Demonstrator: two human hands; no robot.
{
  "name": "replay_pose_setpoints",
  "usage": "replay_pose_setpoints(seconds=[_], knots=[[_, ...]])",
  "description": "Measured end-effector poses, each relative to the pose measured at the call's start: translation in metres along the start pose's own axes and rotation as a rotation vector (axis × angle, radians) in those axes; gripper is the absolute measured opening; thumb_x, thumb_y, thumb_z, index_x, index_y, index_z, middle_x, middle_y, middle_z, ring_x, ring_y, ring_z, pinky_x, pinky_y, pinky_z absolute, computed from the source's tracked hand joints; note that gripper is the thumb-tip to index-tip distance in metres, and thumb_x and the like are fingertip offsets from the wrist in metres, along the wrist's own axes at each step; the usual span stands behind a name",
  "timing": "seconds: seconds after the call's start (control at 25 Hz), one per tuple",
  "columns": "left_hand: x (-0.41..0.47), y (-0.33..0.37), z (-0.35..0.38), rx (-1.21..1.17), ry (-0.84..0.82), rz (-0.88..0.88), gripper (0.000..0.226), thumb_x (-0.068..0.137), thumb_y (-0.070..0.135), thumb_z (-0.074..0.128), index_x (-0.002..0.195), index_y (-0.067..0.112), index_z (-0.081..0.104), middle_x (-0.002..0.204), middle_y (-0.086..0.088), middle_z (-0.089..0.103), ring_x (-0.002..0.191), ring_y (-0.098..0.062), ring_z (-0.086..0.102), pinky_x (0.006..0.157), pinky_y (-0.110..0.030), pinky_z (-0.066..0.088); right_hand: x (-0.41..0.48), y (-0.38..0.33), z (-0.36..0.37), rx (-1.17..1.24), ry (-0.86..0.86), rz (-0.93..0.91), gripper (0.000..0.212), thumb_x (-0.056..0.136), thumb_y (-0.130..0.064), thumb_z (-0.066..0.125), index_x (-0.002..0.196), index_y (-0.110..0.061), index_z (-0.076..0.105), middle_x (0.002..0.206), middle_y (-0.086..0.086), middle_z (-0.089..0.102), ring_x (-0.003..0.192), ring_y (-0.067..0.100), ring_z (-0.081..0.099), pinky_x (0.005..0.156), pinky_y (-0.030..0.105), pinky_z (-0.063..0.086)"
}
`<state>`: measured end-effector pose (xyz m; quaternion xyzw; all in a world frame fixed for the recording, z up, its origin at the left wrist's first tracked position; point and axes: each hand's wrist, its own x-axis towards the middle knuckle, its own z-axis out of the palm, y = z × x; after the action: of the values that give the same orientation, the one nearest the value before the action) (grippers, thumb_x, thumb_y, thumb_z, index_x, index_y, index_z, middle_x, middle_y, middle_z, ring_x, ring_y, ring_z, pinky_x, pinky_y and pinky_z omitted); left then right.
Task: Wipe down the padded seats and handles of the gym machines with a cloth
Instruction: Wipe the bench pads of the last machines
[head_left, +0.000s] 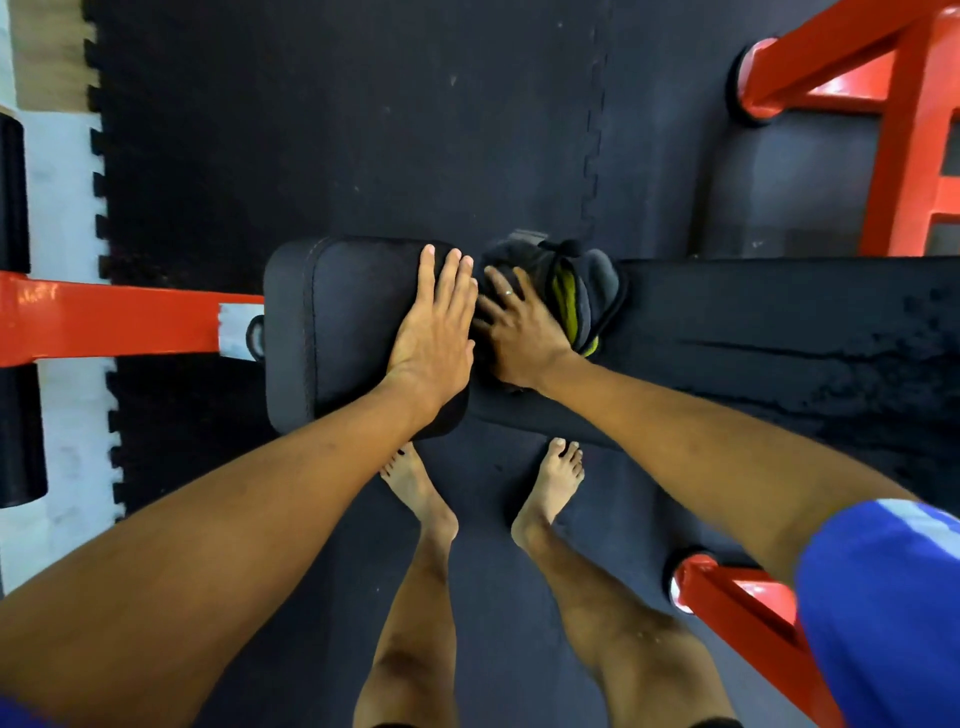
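Dark interlocking foam floor mats (363, 130) cover the gym floor, with a pale strip of bare floor along the 9 o'clock edge. Nearest, at 6 o'clock, two bare feet (550, 488) stand on the mats, toes pointing towards the bench. At 4 o'clock a blue sleeve (883, 597) covers the right upper arm, above a red frame leg (737, 608) with a rubber foot.

In the middle lies the black padded seat (337, 322). The left hand (434, 338) rests flat on its 3 o'clock end, fingers straight and pressed close together, pointing to 12 o'clock. Just beside it, touching, the right hand (519, 332) presses down on a bunched dark grey cloth (587, 291) with yellow-green trim; its fingers are spread over the cloth, a ring on one. The cloth sits where the seat meets the long back pad (779, 338), which runs off towards 3 o'clock.

A red bar (114, 322) reaches from the seat to 9 o'clock, ending by a black roller (15, 312). Farthest, at 2 o'clock, stands more red frame (893, 130).
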<state>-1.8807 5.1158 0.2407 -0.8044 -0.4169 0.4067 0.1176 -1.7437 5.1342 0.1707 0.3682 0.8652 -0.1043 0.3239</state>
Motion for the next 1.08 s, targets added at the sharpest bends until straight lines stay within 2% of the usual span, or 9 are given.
replay_pose_setpoints(seconds=[0.08,0.16,0.32,0.48,0.6,0.68,0.76,0.88,1.08], knots=[[0.000,-0.001,-0.001,0.009,-0.011,-0.005,0.075,0.105,0.050,0.012,0.159,0.000,0.000,0.168,-0.025,-0.003,0.155,-0.044,-0.004,0.120,-0.069,-0.001,-0.027,0.012,0.010,-0.001,0.028,-0.175,0.069,0.100,-0.065,0.038,0.161,-0.034,0.031,0.171,0.003,0.023,0.159,0.037,-0.004,0.125,0.059,-0.003],[-0.001,-0.002,-0.003,0.014,-0.020,-0.003,0.075,0.105,0.050,0.012,0.159,0.000,0.000,0.168,-0.025,-0.004,0.155,-0.044,-0.004,0.120,-0.070,-0.001,-0.047,0.037,0.006,-0.009,0.017,-0.212,0.073,0.094,-0.072,0.042,0.159,-0.041,0.033,0.170,0.000,0.024,0.159,0.039,0.001,0.126,0.060,0.000],[0.000,-0.001,-0.005,0.011,-0.023,-0.010,0.074,0.105,0.049,0.012,0.160,0.001,0.002,0.168,-0.024,-0.002,0.155,-0.044,-0.004,0.120,-0.070,-0.002,-0.031,0.050,-0.010,0.078,-0.022,0.144,0.086,0.086,-0.088,0.029,0.161,-0.048,0.018,0.174,0.004,-0.011,0.154,0.053,-0.010,0.124,0.066,-0.002],[0.001,0.004,0.000,0.050,-0.025,0.008,0.071,0.107,0.046,0.011,0.159,-0.001,0.002,0.168,-0.023,0.000,0.156,-0.041,-0.003,0.121,-0.069,-0.003,-0.014,-0.014,-0.003,0.195,0.012,0.155,0.075,0.099,-0.071,0.023,0.164,-0.034,0.021,0.174,0.010,0.000,0.155,0.050,-0.014,0.125,0.062,-0.005],[-0.006,0.003,0.001,0.027,-0.012,0.048,0.070,0.107,0.045,0.011,0.159,-0.001,0.003,0.169,-0.021,0.001,0.157,-0.037,-0.002,0.122,-0.066,-0.001,-0.053,-0.045,0.022,0.168,-0.018,-0.054,0.068,0.101,-0.063,0.037,0.160,-0.030,0.036,0.171,0.005,0.020,0.157,0.044,-0.003,0.127,0.058,-0.005],[-0.012,0.005,0.001,0.069,-0.032,0.070,0.070,0.107,0.045,0.011,0.160,-0.001,0.004,0.169,-0.020,0.002,0.157,-0.034,-0.002,0.123,-0.065,-0.002,-0.088,-0.041,0.036,0.001,-0.050,-0.160,0.069,0.097,-0.060,0.048,0.160,-0.035,0.035,0.171,0.004,0.019,0.156,0.047,-0.001,0.126,0.061,-0.005],[-0.017,0.004,0.001,0.088,-0.029,0.073,0.070,0.108,0.045,0.012,0.160,-0.001,0.006,0.169,-0.019,0.003,0.158,-0.033,-0.001,0.123,-0.064,-0.002,-0.105,-0.011,0.028,-0.021,-0.043,-0.038,0.072,0.094,-0.063,0.051,0.159,-0.040,0.033,0.174,0.004,0.009,0.154,0.053,-0.005,0.124,0.066,-0.004],[-0.018,0.010,0.001,0.114,-0.009,0.083,0.069,0.108,0.044,0.013,0.159,-0.002,0.006,0.169,-0.020,0.005,0.157,-0.034,0.000,0.122,-0.065,-0.002,-0.087,0.019,0.010,0.012,0.053,0.236,0.068,0.097,-0.073,0.035,0.159,-0.044,0.031,0.174,0.001,0.007,0.152,0.057,-0.007,0.122,0.071,0.000],[-0.013,0.020,0.008,0.133,-0.021,0.123,0.066,0.108,0.039,0.012,0.159,-0.002,0.006,0.169,-0.021,0.005,0.157,-0.037,-0.001,0.122,-0.066,-0.004,-0.041,-0.065,0.021,0.009,-0.063,0.058,0.064,0.104,-0.063,0.027,0.162,-0.036,0.028,0.173,0.002,0.013,0.154,0.052,-0.009,0.122,0.070,-0.003]])
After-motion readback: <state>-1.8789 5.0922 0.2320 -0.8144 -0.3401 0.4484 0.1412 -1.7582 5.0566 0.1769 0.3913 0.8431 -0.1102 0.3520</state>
